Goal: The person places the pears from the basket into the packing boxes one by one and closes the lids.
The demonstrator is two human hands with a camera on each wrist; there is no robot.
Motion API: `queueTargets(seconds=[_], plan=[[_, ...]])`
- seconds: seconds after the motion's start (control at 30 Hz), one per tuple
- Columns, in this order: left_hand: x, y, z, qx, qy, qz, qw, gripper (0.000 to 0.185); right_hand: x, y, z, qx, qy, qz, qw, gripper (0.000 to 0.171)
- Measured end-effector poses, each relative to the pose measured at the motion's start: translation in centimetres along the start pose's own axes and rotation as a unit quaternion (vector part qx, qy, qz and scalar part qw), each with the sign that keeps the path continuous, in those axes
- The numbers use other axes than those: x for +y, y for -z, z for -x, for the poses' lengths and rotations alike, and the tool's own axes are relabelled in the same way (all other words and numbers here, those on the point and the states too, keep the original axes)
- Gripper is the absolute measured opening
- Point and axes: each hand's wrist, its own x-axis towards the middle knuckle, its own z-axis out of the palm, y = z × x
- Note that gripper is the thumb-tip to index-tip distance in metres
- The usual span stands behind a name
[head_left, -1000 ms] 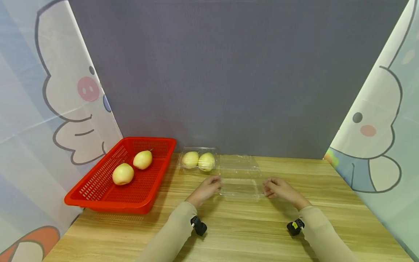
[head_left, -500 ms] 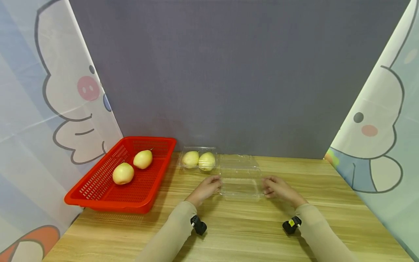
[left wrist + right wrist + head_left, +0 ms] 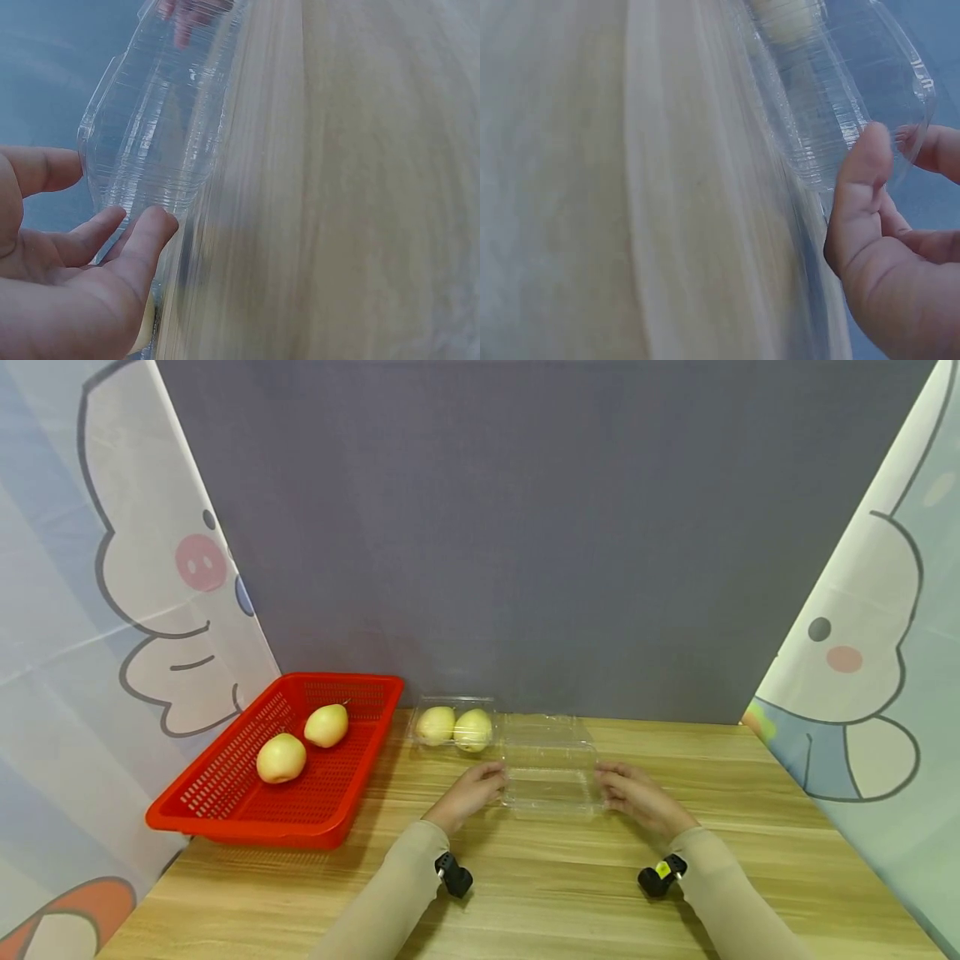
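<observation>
A clear plastic clamshell fruit box lies on the table in the head view, its lid raised at the back. My left hand is at its left end; in the left wrist view, spread, relaxed fingers rest their tips against the ribbed end wall. At the opposite end is my right hand. The right wrist view shows its thumb in front of the end wall and a fingertip behind the rim, pinching that end. No fruit shows inside this box.
Directly behind and left, another clear box holds two yellow pears. A red plastic basket at the left contains two more pears. A grey panel closes off the back of the wooden table.
My right hand has moved slightly left, from just beside the box up against its right end. The left hand and the box stay where they were.
</observation>
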Motion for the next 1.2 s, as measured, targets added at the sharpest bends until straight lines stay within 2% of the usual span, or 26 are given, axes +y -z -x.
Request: queueTargets(seconds=[0.2,0.5,0.7,0.97,1.2], plan=[[0.0,0.0,-0.1,0.002,0.002,0.003,1.0000,0.054,0.0,-0.2,0.0,0.009,-0.006,-0.040,0.999,0.063],[-0.2,0.3,-0.3,0.003,0.001,-0.003,1.0000,0.054,-0.1,-0.1,-0.1,0.016,-0.017,-0.064,0.998,0.062],[-0.1,0.4,-0.1,0.028,-0.009,-0.055,0.9981,0.054,0.1,-0.2,-0.3,0.020,-0.019,-0.073,0.997,0.062],[0.5,1.1,0.1,0.060,-0.034,-0.150,0.9863,0.057,0.0,-0.2,-0.2,0.021,-0.017,-0.071,0.997,0.064],[1.9,1.8,0.3,0.076,-0.086,-0.212,0.9705,0.053,-0.1,-0.2,-0.1,0.021,-0.019,-0.068,0.997,0.063]])
